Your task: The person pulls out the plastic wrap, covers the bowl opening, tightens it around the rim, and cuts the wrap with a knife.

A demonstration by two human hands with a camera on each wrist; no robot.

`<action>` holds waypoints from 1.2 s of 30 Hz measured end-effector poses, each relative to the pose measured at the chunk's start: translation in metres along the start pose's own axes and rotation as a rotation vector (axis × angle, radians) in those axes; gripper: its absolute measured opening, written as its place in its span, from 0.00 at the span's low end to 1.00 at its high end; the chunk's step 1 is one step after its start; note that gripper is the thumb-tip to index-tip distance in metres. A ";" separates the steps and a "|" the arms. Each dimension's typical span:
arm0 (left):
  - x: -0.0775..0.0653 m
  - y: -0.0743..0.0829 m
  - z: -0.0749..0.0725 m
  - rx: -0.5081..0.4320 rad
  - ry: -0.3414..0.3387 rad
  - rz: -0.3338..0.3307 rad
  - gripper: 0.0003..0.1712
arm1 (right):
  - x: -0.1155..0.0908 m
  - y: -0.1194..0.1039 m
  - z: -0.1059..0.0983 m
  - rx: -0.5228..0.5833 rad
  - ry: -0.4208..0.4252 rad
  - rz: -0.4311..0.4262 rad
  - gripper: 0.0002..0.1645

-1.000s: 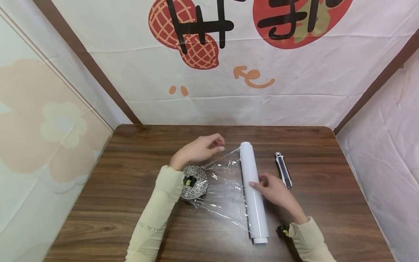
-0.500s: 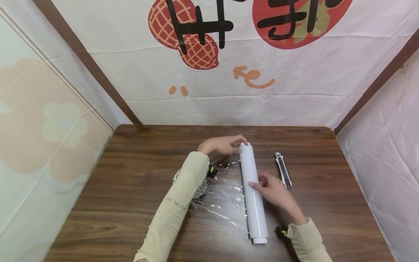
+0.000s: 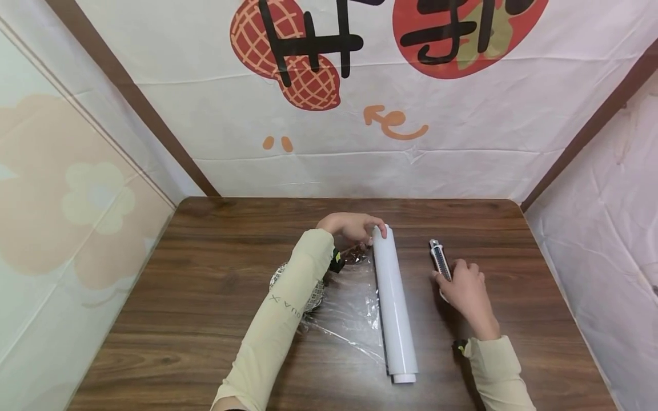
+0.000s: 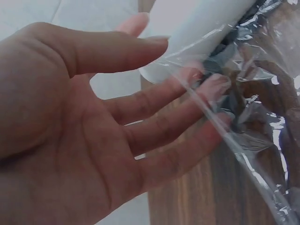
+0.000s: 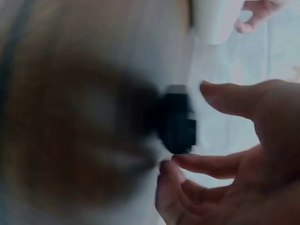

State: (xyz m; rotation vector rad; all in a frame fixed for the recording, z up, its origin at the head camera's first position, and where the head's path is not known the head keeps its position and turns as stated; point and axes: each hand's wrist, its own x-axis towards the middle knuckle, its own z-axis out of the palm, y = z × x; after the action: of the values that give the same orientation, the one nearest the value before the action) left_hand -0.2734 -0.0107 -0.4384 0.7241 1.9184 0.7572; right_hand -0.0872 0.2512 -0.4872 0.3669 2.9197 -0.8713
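Observation:
A white roll of cling film [image 3: 394, 308] lies lengthwise on the table. From it a clear sheet of film [image 3: 352, 299] stretches left to a patterned bowl [image 3: 316, 298], which is partly hidden by the left sleeve. My left hand [image 3: 353, 227] is at the roll's far end, index finger over it and thumb close by. In the left wrist view, the other fingers [image 4: 159, 131] extend loosely behind the film's edge. Around the utility knife [image 3: 439, 260], right of the roll, my right hand [image 3: 469, 290] spreads thumb and fingers. The right wrist view shows the thumb [image 5: 225, 98] apart from the knife.
Both hands work on a brown wood-grain table [image 3: 216, 274]. Behind it hangs a white printed cloth [image 3: 319, 171], with further cloth walls on the left and right. The left forearm crosses over the bowl.
My left hand has moved right, from above the bowl to the roll's far end. My right hand has left the roll and moved right to the utility knife.

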 end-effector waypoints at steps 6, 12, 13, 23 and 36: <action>0.006 -0.006 0.002 -0.091 0.037 -0.007 0.23 | 0.004 0.003 0.007 0.035 -0.105 -0.031 0.22; 0.006 -0.004 0.005 -0.088 0.036 -0.013 0.23 | -0.003 -0.004 0.009 0.142 -0.107 -0.048 0.18; 0.005 -0.004 0.004 -0.069 0.040 -0.010 0.22 | -0.004 -0.006 0.009 0.206 -0.118 -0.043 0.19; 0.007 -0.009 0.003 -0.043 0.077 0.045 0.25 | -0.017 -0.042 -0.002 0.761 -0.371 -0.109 0.28; 0.007 -0.009 -0.003 -0.020 0.072 0.039 0.25 | -0.023 -0.065 0.005 0.229 -0.071 -0.435 0.18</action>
State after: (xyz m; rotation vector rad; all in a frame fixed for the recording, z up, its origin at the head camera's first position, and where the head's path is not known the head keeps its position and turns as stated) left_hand -0.2800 -0.0123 -0.4478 0.7328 1.9635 0.8362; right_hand -0.0811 0.1913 -0.4540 -0.2988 2.8818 -1.2457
